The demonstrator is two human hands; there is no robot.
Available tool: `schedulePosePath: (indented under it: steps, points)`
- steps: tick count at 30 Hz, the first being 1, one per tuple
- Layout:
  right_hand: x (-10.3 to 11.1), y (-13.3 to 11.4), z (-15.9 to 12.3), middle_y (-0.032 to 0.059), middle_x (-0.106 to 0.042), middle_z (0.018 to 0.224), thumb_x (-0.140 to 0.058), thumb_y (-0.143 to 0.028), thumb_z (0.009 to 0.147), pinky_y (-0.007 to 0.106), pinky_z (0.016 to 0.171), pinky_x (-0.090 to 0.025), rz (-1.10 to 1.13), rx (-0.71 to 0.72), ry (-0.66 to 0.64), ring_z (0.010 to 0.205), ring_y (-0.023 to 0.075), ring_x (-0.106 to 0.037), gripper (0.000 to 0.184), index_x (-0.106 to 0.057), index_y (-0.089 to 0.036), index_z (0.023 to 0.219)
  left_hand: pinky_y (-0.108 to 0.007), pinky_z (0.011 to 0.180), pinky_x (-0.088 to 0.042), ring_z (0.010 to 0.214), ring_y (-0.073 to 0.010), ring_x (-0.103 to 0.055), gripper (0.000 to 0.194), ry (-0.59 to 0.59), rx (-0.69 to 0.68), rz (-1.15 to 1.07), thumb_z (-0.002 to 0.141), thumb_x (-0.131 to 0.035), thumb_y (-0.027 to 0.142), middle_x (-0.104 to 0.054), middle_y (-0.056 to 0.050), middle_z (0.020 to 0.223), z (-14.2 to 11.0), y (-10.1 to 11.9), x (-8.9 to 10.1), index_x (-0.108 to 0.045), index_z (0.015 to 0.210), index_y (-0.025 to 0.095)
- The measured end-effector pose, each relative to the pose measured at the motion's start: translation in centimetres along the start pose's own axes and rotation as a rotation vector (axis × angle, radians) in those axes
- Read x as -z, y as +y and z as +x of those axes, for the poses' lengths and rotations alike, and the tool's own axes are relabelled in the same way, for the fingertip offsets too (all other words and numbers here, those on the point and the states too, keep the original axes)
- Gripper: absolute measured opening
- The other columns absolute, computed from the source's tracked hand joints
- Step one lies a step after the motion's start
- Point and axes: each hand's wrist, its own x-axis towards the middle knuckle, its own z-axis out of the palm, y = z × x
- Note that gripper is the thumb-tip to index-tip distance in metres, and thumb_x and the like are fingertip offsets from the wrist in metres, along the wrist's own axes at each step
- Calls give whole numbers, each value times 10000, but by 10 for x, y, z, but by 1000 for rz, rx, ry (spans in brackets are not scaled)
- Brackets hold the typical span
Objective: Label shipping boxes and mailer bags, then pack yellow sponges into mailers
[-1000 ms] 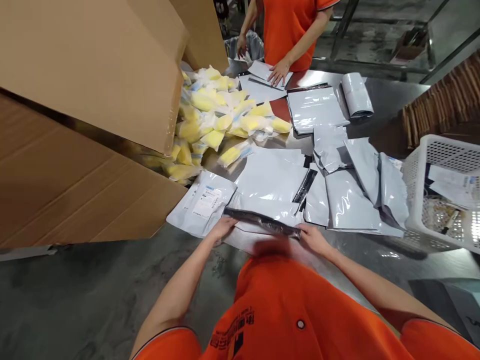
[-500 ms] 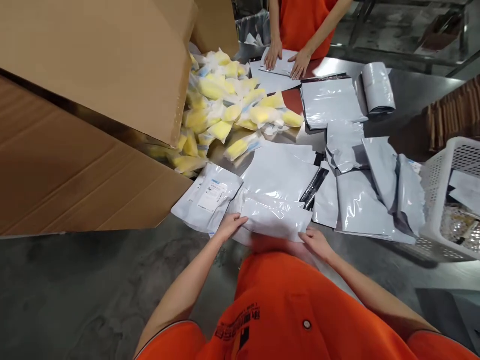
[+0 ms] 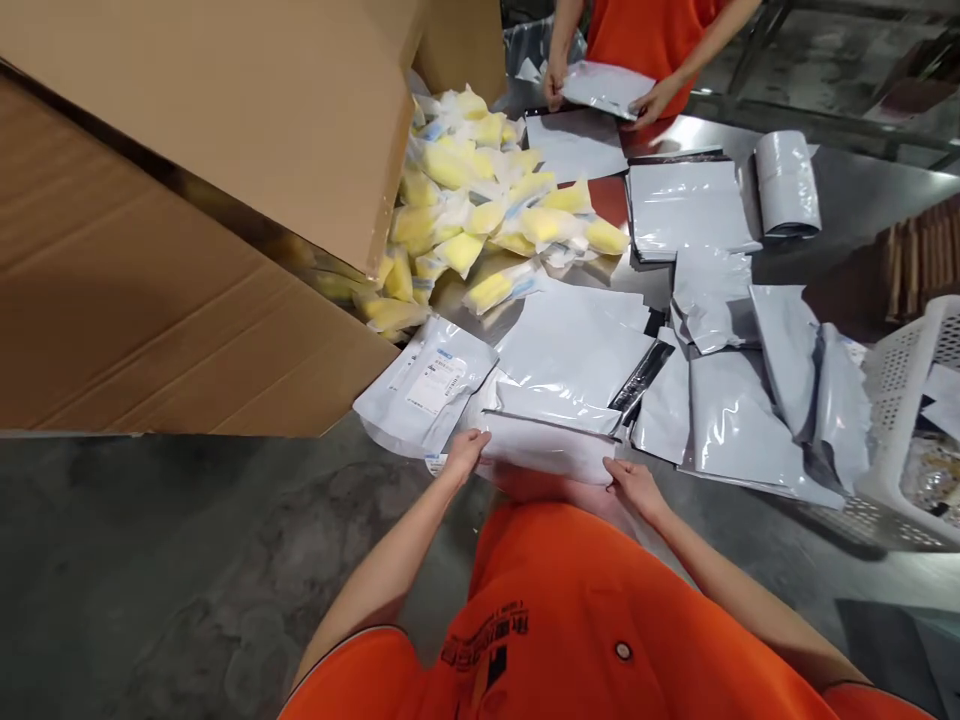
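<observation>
A white plastic mailing bag (image 3: 551, 445) lies at the near edge of the metal table, in front of my body. My left hand (image 3: 466, 455) pinches its left end and my right hand (image 3: 634, 484) pinches its right end. Beyond it is a stack of flat white mailing bags (image 3: 574, 340) with black strips at the right side. Left of my left hand rests a filled mailing bag with a printed label (image 3: 435, 385). More white bags (image 3: 739, 415) lie right of my right hand.
Yellow items in clear wrapping (image 3: 480, 190) spill from a large cardboard box (image 3: 225, 110) on the left. Across the table a co-worker's hands (image 3: 651, 102) hold a white bag. A roll of white bags (image 3: 787, 185) and a white plastic basket (image 3: 904, 400) are at the right.
The near bag's front has turned from a glossy bulge into a flatter face with a fold along its top, both hands still on it. The co-worker's hands have lifted their bag off the table.
</observation>
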Motion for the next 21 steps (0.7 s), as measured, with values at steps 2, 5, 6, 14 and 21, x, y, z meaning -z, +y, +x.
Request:
schedulePosePath:
  steps: [2, 5, 6, 14, 21]
  points:
    - [4, -2, 4, -3, -502, 519, -423, -633, 824, 281, 601, -472, -47, -1, -37, 556, 165, -560, 498, -408, -226, 537, -257, 545, -418, 532, -114, -385, 409, 100, -55, 67, 750, -615, 485, -296, 71, 518, 2, 3, -5, -376, 549, 221]
    - [17, -15, -2, 66, -625, 603, -439, -572, 869, 307, 644, -476, -451, 38, -26, 647, 206, -631, 473, -523, -209, 577, -239, 579, -316, 597, -118, -349, 393, 224, -152, 157, 786, -583, 401, -263, 64, 557, 3, 9, -10, -342, 538, 214]
    - [21, -24, -7, 98, -652, 644, -466, -565, 873, 326, 661, -473, -630, 47, -4, 690, 232, -650, 465, -558, -202, 597, -242, 587, -292, 608, -120, -338, 391, 248, -174, 179, 797, -570, 389, -256, 63, 565, 3, 11, -11, -337, 538, 212]
    - [-40, -133, -6, 157, -673, 1065, -492, -404, 948, 358, 795, -433, -988, 735, 72, 983, 283, -595, 283, -637, -187, 1059, -260, 588, -253, 588, -130, -353, 381, 309, -169, 252, 838, -540, 395, -328, 60, 543, 10, 10, -24, -389, 541, 212]
    - [-79, -144, 67, 131, -645, 1056, -465, -277, 964, 327, 783, -364, -1073, 735, 79, 964, 240, -548, 231, -626, -136, 1051, -267, 641, -354, 655, -160, -487, 269, 396, -141, 262, 837, -572, 319, -474, 28, 599, 2, 13, -24, -495, 604, 207]
